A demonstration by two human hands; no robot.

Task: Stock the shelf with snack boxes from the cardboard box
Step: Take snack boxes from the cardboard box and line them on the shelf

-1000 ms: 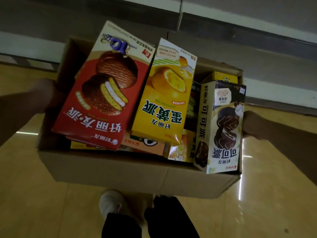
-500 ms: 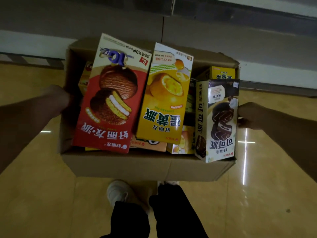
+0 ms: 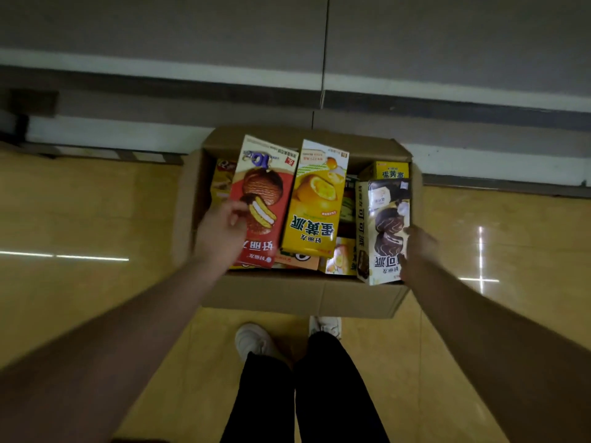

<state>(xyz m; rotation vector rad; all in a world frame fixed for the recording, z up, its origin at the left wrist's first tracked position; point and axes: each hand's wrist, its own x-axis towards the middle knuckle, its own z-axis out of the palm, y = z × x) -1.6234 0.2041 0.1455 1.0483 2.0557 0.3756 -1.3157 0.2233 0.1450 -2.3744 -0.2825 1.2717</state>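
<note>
- The open cardboard box [image 3: 297, 295] sits on the glossy yellow floor [image 3: 80, 219], right in front of the person's white sneakers [image 3: 252, 340] and black trousers [image 3: 319, 394], with its far side close to the grey wall base [image 3: 447, 123].
- Snack boxes are packed inside it, several leaning up above the rim.
- The red chocolate-pie box [image 3: 265, 199] leans on the left side, its printed face up and its text upside down from this view.
- The left hand [image 3: 220, 231] lies over the lower left part of that red box, fingers loosely curled with the tips on its printed face; whether it truly grips the edge cannot be told.
- The yellow egg-yolk-pie box [image 3: 316, 203] leans just beside the red one, touching it along one long edge.
- The dark cocoa-pie box [image 3: 383, 231] stands at the right end of the carton, its lower corner jutting over the near rim.
- The right hand [image 3: 419, 254] holds that dark box along its right edge, fingers wrapped round its side.
- A smaller yellow box [image 3: 387, 170] lies behind the dark one, near the far right corner.
- More boxes lie beneath, mostly hidden; an orange one [image 3: 297, 259] and a yellow one [image 3: 340, 259] peek out at the near side.
</note>
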